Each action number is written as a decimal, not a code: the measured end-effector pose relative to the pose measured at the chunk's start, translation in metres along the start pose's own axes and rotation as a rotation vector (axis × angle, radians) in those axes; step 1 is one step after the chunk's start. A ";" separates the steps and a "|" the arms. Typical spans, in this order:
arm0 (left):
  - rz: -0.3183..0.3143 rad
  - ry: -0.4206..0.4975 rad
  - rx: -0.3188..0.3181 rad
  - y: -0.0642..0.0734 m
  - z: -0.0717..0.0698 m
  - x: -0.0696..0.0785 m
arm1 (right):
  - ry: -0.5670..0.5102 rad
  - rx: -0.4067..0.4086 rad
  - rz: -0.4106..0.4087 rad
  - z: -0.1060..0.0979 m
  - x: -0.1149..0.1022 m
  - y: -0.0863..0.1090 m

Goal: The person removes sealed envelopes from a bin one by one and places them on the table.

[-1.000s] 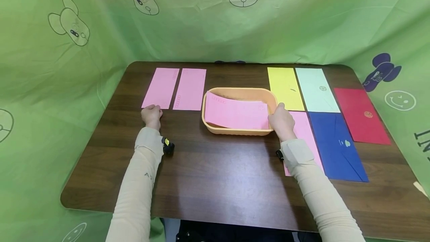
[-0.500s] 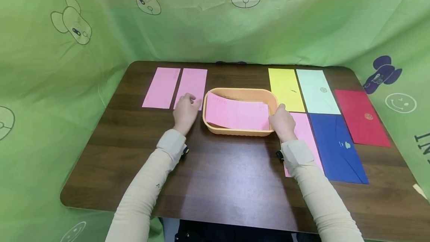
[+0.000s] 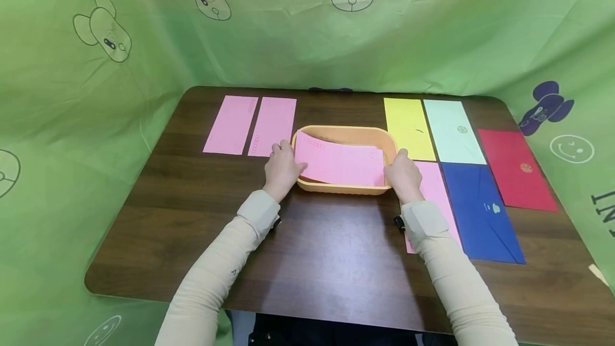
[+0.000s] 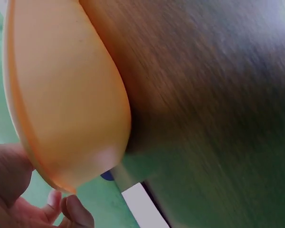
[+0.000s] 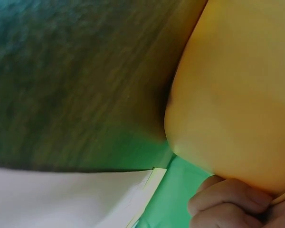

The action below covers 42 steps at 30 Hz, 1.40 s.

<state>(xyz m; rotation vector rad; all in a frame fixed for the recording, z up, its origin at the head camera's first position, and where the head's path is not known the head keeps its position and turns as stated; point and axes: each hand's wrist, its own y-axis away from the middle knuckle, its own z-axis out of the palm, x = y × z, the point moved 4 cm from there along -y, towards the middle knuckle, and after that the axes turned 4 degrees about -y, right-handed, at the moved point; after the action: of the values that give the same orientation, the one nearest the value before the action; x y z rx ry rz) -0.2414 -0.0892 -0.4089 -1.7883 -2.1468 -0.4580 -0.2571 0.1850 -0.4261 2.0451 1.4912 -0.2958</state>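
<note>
An orange plastic basket (image 3: 346,188) stands mid-table with several pink envelopes (image 3: 338,163) lying in it. My left hand (image 3: 281,171) is at its left end, thumb over the rim and the other fingers outside; the left wrist view shows these fingers curled close to the rim of the basket (image 4: 71,104). At the opposite end my right hand (image 3: 404,178) grips the rim, and in the right wrist view its curled fingers (image 5: 228,199) press against the outer wall. How far each thumb reaches inside is partly hidden.
Two pink envelopes (image 3: 230,124) lie side by side at back left. To the right are yellow (image 3: 408,128), pale green (image 3: 454,130), red (image 3: 519,170) and blue (image 3: 480,210) envelopes, plus a pink one (image 3: 434,191) partly under my right arm. Green cloth (image 3: 288,41) surrounds the table.
My left hand has moved right, from below the leftmost pink envelope to the basket's left end. The right hand has kept its grip, and the basket has stayed in place.
</note>
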 end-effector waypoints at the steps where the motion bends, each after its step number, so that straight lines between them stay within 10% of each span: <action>1: -0.002 0.011 0.003 0.000 0.000 0.000 | 0.001 0.001 0.001 0.000 0.000 0.000; 32: -0.006 0.177 -0.008 -0.003 -0.013 -0.007 | -0.002 0.015 -0.014 0.001 0.003 -0.005; 42: 0.064 0.272 0.123 -0.002 -0.020 -0.006 | 0.010 0.021 -0.024 0.000 0.003 -0.005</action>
<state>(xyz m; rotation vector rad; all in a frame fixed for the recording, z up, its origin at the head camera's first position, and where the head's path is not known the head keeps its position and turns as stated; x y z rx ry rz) -0.2412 -0.1035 -0.3938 -1.6201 -1.8854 -0.5100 -0.2607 0.1881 -0.4293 2.0490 1.5264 -0.3122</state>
